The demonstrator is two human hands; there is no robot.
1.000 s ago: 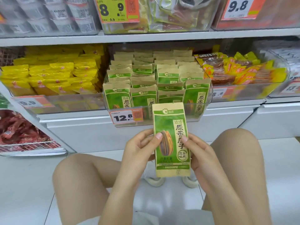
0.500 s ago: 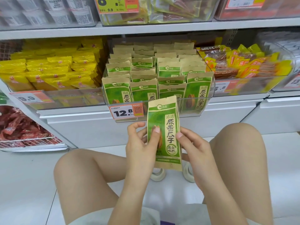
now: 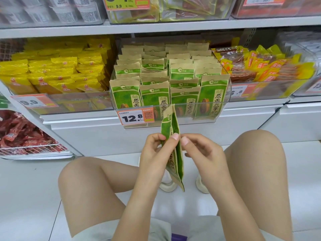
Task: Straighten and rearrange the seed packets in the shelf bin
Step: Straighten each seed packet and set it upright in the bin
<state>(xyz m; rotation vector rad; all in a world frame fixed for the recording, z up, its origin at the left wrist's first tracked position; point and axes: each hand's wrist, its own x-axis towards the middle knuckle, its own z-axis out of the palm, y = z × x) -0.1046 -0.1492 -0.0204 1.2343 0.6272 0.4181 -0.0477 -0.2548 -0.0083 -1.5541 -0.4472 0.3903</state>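
Observation:
I hold one green and tan seed packet [image 3: 174,123] upright and edge-on in front of the shelf, between my knees. My left hand [image 3: 154,153] grips its left side, with the thumb on the front face. My right hand [image 3: 203,152] pinches its right edge with the thumb, the other fingers curled behind. Just above and behind it, the clear shelf bin [image 3: 225,108] holds several rows of matching seed packets [image 3: 154,100] standing upright; some in the middle rows sit lower and uneven.
A price tag reading 12.8 [image 3: 133,117] hangs on the bin's front. Yellow snack packs [image 3: 57,73] fill the bin to the left and orange-yellow packs [image 3: 260,66] the bin to the right. Red packs lie in a wire basket [image 3: 26,148] at the lower left. My bare knees flank the hands.
The packet has turned from facing me to edge-on, and it has risen closer to the bin's front. Both hands kept hold of it.

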